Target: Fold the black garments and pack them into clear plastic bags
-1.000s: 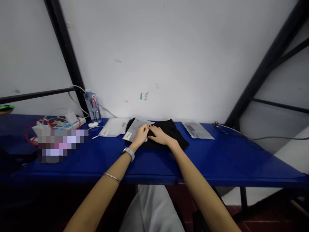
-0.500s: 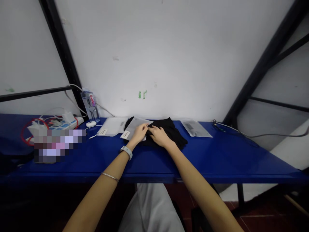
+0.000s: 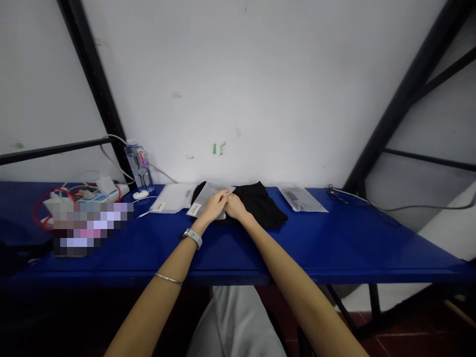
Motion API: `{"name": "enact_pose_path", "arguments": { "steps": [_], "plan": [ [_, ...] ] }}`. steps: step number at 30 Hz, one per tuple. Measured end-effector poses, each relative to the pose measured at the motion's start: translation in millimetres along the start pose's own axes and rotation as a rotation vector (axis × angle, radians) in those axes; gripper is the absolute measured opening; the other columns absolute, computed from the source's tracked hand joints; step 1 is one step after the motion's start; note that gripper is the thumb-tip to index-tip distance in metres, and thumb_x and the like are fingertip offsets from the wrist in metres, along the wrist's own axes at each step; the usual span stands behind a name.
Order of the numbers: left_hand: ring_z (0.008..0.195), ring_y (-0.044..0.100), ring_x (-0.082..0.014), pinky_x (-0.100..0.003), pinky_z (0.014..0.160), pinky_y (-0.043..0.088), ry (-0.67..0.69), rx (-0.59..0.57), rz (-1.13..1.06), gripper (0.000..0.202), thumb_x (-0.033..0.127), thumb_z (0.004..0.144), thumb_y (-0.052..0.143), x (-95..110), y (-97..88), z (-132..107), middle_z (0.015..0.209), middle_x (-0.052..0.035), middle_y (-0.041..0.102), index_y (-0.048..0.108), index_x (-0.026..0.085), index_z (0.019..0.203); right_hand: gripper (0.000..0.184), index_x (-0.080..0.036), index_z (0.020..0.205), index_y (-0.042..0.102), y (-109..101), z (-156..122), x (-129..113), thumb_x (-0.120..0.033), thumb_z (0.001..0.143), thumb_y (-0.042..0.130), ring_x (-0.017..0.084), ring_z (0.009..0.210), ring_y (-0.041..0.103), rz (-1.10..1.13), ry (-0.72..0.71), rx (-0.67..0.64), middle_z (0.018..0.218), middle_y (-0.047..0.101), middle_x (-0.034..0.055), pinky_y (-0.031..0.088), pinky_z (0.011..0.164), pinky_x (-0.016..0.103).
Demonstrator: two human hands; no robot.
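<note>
A frosted plastic bag with a white label at its lower left lies over a black cloth garment on the blue table. My left hand is closed on the bag's right edge. Right beside it, my right hand has its fingers curled at the same edge, its knuckles against the left hand. The fingertips of both hands are partly hidden. Black cloth shows on both sides of the bag, most of it to the right of my right hand.
Another frosted bag lies to the left, and one more bag to the right. At the back left stand a water bottle, a white earbud case and a power strip with cables. A blurred-out object sits at the front left.
My right hand has shifted slightly left and its fingers, spread on the black cloth before, are now curled in at the bag's edge. My left hand keeps its place.
</note>
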State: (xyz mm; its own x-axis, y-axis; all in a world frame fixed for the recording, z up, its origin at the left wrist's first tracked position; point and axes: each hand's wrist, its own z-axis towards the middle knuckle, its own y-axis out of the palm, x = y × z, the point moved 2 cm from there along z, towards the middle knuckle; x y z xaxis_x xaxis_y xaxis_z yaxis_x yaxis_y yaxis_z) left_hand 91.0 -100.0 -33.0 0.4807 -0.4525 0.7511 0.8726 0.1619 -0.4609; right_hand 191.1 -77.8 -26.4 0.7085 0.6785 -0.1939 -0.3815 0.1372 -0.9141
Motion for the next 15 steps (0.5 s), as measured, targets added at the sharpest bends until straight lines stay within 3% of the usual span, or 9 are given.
{"name": "enact_pose_path", "arguments": {
  "steps": [4, 9, 12, 15],
  "plan": [
    [0.12, 0.055, -0.0206, -0.038, 0.105, 0.039, -0.013, 0.009, -0.006, 0.02, 0.02, 0.088, 0.039, -6.4, -4.9, 1.3, 0.13, -0.0092, 0.06, 0.059, 0.019, 0.085, 0.031, -0.017, 0.119, 0.061, -12.7, -5.8, 12.7, -0.02, 0.091, 0.049, 0.02, 0.107, 0.061, 0.101, -0.091, -0.052, 0.12, 0.065, 0.0092, 0.042, 0.097, 0.035],
    [0.122, 0.053, -0.0206, -0.038, 0.108, 0.036, -0.01, 0.005, -0.006, 0.021, 0.021, 0.088, 0.04, -11.0, -4.4, 1.4, 0.132, -0.0077, 0.059, 0.061, 0.019, 0.088, 0.052, -0.022, 0.133, 0.051, -17.5, -20.7, 34.1, -0.04, 0.085, 0.062, 0.028, 0.135, 0.036, 0.16, -0.092, -0.086, 0.144, 0.045, 0.0119, 0.024, 0.109, 0.056],
    [0.123, 0.053, -0.0212, -0.039, 0.109, 0.035, -0.034, 0.003, -0.004, 0.021, 0.021, 0.088, 0.042, -10.9, -1.3, 1.1, 0.131, -0.0063, 0.06, 0.063, 0.02, 0.09, 0.039, -0.025, 0.128, 0.056, -7.6, -21.5, 32.8, -0.036, 0.09, 0.055, 0.028, 0.137, 0.033, 0.119, -0.064, -0.074, 0.142, 0.047, 0.0098, 0.018, 0.109, 0.063],
    [0.123, 0.052, -0.0212, -0.04, 0.11, 0.034, -0.048, -0.007, -0.02, 0.021, 0.02, 0.087, 0.043, -9.5, -0.4, 1.6, 0.131, -0.0063, 0.06, 0.063, 0.02, 0.09, 0.029, -0.026, 0.118, 0.062, -0.3, -17.5, 25.6, -0.022, 0.091, 0.052, 0.022, 0.129, 0.043, 0.136, -0.102, -0.009, 0.132, 0.058, 0.0064, 0.02, 0.111, 0.056]
  ]
}}
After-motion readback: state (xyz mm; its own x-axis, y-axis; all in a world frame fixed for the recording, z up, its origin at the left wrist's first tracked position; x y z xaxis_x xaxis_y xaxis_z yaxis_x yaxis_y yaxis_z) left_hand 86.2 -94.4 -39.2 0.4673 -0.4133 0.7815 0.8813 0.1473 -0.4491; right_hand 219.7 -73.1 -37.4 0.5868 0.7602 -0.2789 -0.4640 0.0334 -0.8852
